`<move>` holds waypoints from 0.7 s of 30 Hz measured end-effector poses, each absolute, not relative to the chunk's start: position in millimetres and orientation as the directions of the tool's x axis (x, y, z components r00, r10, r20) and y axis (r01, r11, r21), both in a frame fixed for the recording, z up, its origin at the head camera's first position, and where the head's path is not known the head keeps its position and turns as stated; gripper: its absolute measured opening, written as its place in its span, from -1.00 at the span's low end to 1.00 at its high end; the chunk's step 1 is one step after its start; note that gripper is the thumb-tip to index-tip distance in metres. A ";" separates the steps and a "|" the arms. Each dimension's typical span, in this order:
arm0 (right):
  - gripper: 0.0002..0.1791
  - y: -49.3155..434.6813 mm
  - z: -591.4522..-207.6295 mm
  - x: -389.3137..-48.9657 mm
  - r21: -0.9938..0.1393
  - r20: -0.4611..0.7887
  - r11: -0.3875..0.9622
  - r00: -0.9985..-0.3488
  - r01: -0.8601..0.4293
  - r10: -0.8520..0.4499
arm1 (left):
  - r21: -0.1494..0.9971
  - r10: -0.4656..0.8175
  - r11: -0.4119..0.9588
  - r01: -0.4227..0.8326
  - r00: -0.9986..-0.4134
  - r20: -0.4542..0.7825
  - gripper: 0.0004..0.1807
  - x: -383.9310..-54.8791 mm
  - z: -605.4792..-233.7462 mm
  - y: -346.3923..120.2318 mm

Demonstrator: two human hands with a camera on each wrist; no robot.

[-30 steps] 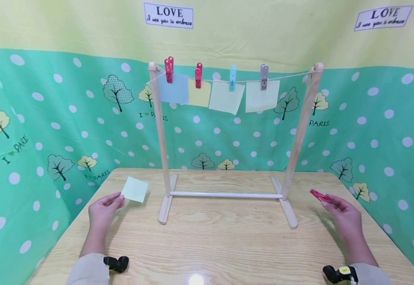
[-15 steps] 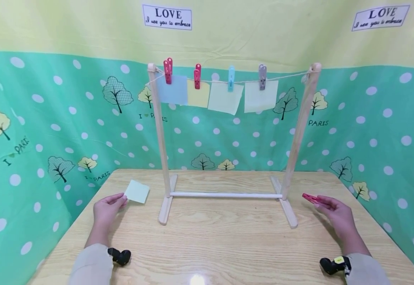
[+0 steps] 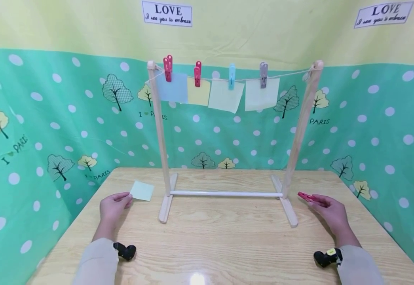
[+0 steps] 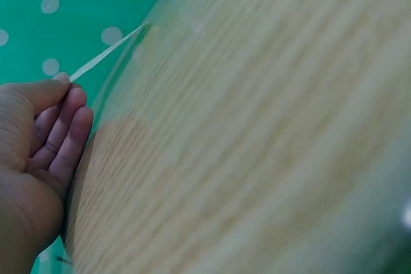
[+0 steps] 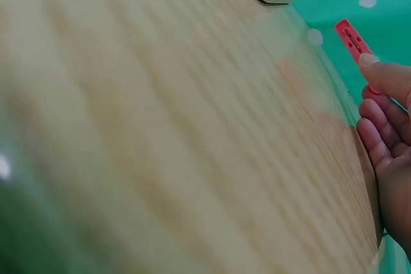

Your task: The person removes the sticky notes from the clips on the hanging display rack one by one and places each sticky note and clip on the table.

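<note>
On the left side of the table, my left hand (image 3: 113, 209) pinches a pale green square of paper (image 3: 142, 190) by its near left corner. The left wrist view shows that paper (image 4: 106, 54) edge-on, between thumb and fingers. Over at the right, my right hand (image 3: 329, 211) holds a red clothespin (image 3: 305, 196) between thumb and fingers, its tip pointing left. Between the hands stands a wooden rack (image 3: 162, 130) with a string across its top. From the string hang a blue sheet (image 3: 174, 89), a yellow sheet (image 3: 198, 94) and two pale sheets (image 3: 226, 97), each under a clothespin.
The clothespins on the string are two red ones, a light blue clothespin (image 3: 231, 76) and a grey clothespin (image 3: 263, 74). A white bar (image 3: 225, 194) joins the rack's feet low over the wooden table (image 3: 221, 245). Behind hangs a green dotted curtain (image 3: 242, 138).
Both hands have moved inward toward the rack, the left one rightward with the paper and the right one leftward with the red clothespin. The hanging sheets stay as they were.
</note>
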State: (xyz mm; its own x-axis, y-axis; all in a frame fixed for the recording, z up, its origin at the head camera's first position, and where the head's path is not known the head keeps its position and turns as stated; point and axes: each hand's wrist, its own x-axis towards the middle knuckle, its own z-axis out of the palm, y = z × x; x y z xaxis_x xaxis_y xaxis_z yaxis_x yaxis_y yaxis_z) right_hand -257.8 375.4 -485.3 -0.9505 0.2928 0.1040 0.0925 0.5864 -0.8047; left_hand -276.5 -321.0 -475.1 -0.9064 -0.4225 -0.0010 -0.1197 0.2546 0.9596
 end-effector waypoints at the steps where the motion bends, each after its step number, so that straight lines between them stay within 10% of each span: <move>1: -0.40 374.9 -485.2 -258.8 -0.799 0.102 0.593 -0.951 0.096 0.291 | 0.956 -0.421 0.266 -0.119 -0.907 0.004 -0.57 -276.3 -475.3 -320.6; 21: -0.44 371.2 -484.5 -268.4 -0.724 0.099 0.680 -0.957 0.118 0.271 | 0.886 -0.392 0.448 -0.119 -0.917 0.075 -0.63 -274.4 -480.7 -309.6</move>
